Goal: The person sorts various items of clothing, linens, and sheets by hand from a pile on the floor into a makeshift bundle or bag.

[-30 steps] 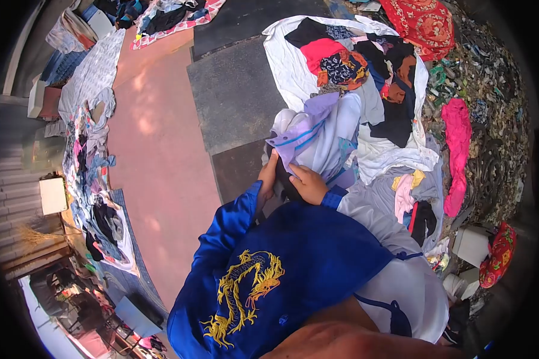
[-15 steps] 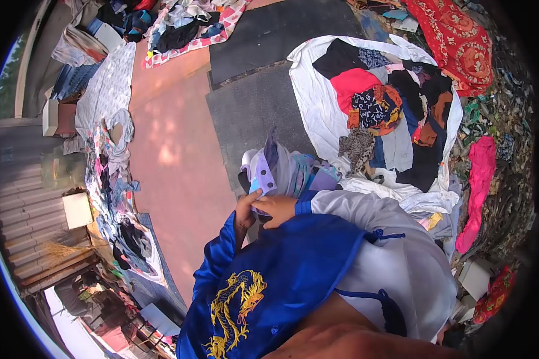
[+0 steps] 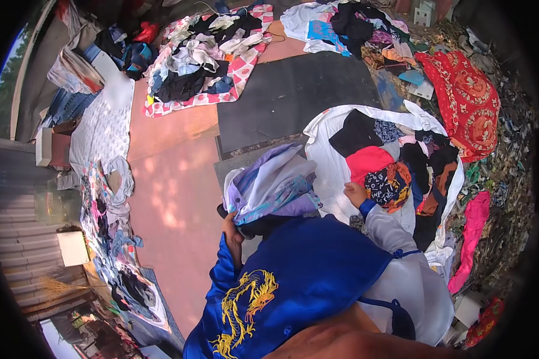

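My left hand [image 3: 232,232] is closed on the near left edge of a light purple, white and turquoise garment [image 3: 272,186]. The garment spreads out in loose folds in front of my body, with dark cloth under its near edge. My right hand [image 3: 356,193] is apart from it, fingers curled, with nothing visible in them. That hand hovers by a white sheet [image 3: 324,140] that bears a pile of clothes. Nearest to it in the pile are a red cloth [image 3: 368,163] and a black patterned cloth with orange edges [image 3: 389,186].
A red-and-white patterned cloth [image 3: 244,84] heaped with clothes lies ahead. More clothes [image 3: 117,209] line the left side. Dark mats [image 3: 293,99] cover part of the reddish floor [image 3: 173,227]. On the right are a red patterned cloth [image 3: 464,107] and a pink garment [image 3: 472,239].
My hands were together at the bunched garment; now it is spread wider. My right hand has left it and moved right toward the pile. The view has tilted up.
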A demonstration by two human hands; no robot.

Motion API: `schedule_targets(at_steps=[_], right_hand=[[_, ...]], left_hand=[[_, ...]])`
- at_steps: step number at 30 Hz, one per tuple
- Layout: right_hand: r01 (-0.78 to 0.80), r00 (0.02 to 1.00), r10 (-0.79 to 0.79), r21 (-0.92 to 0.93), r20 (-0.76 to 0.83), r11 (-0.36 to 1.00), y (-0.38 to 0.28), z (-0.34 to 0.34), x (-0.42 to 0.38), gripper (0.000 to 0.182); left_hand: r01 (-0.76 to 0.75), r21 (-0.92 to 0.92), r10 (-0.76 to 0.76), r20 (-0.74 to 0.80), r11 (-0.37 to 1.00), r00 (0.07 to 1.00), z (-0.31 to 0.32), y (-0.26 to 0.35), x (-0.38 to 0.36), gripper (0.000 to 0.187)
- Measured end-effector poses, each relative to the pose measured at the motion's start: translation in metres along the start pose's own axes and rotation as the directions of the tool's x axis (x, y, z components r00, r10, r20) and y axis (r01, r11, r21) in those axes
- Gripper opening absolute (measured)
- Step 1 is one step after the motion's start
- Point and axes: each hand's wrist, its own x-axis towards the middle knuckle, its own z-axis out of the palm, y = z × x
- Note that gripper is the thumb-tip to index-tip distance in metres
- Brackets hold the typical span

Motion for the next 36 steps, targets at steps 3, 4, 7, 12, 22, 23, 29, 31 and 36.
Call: schedule_targets(at_steps=[3,4,7,12,22,23,29,31,36], right_hand=[[0.09,0.878,0.408,-0.923,0.251,0.374,0.146,-0.089,0.033,0.034],[0.102,0.79,0.529,-0.916,0.312,0.387,0.153,-0.115,0.024,0.033],[-0.905,0.419,0.906,0.11,0.062,0.411,0.104,-0.152,0.021,0.031],[-0.921,0.307,0.933,0.306,0.189,0.241,0.053,-0.141,0.111,0.028],[-0.685,0.728,0.622,0.34,0.288,0.645,-0.117,-0.114,0.623,0.021],[-0.622,0.782,0.571,0.376,0.251,0.686,-0.155,-0.132,0.67,0.02],[-0.459,0.879,0.466,0.444,0.102,0.769,-0.293,-0.234,0.896,0.022],[-0.491,0.858,0.506,0.436,0.09,0.755,-0.27,-0.25,0.958,0.02],[-0.723,0.504,0.864,0.556,0.018,0.41,-0.234,-0.241,1.021,0.006]], left_hand=[[0.084,-0.064,-0.089,-0.073,0.994,0.993,0.013,0.068,0.078,0.059],[0.044,-0.081,-0.049,-0.061,0.996,0.997,0.025,0.09,0.095,0.058],[0.066,-0.078,-0.072,-0.077,0.995,0.994,0.051,0.155,0.151,0.061],[0.016,-0.105,-0.032,-0.154,0.994,0.988,0.1,0.234,0.229,0.061],[-0.02,-0.097,-0.041,-0.588,0.995,0.808,0.244,0.375,0.318,0.062],[-0.042,-0.098,-0.026,-0.6,0.994,0.8,0.288,0.399,0.32,0.061],[-0.075,-0.179,-0.047,-0.595,0.981,0.802,0.371,0.478,0.408,0.06],[-0.085,-0.199,-0.049,-0.586,0.976,0.809,0.396,0.505,0.455,0.059],[-0.11,-0.205,-0.024,-0.558,0.972,0.83,0.459,0.592,0.588,0.059]])
